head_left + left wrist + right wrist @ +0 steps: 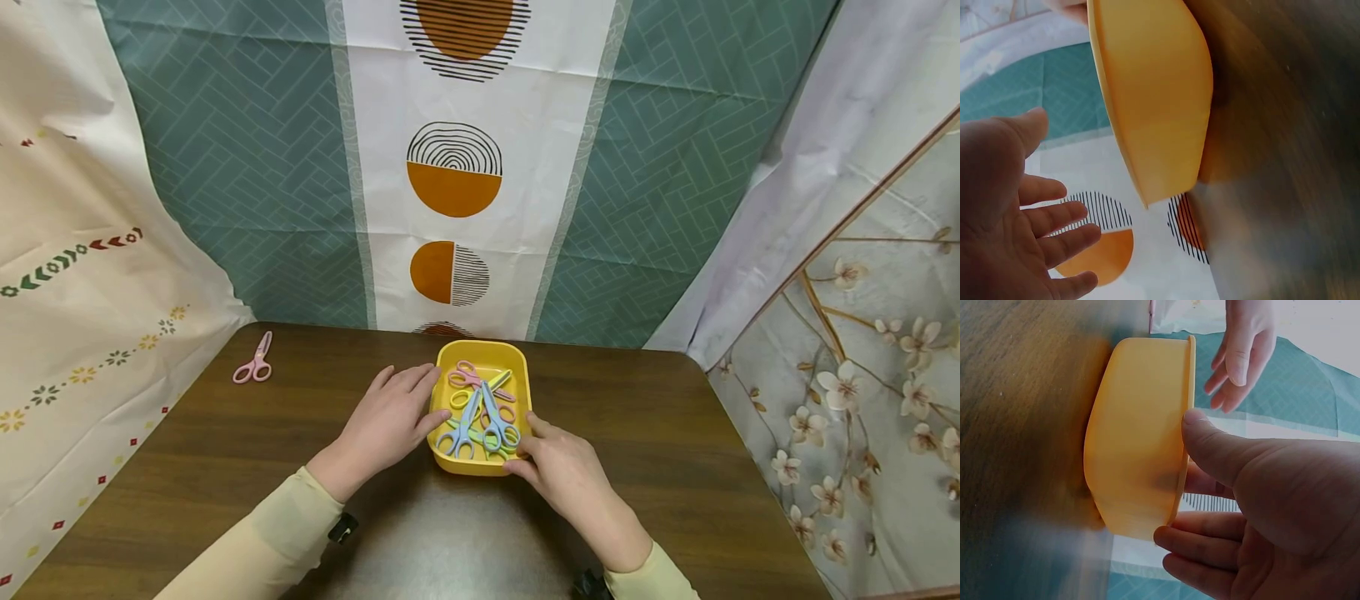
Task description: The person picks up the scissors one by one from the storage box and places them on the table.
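Note:
A yellow plastic basket (pixel 472 468) stands on the table with several small scissors in it. Blue scissors (pixel 491 408) lie on top, over yellow, green and pink ones. My right hand (pixel 562 462) grips the basket's near right corner, its thumb on the rim in the right wrist view. By the basket's left side is my left hand (pixel 390 417), fingers extended and thumb spread; in the left wrist view that hand (pixel 1029 219) shows a gap between it and the basket wall (pixel 1154 94).
Pink scissors (pixel 259 360) lie alone near the table's far left corner. The dark wooden table (pixel 637 417) ends at a patterned curtain (pixel 300 167) behind, with cloth at left and a floral panel (pixel 847 392) at right.

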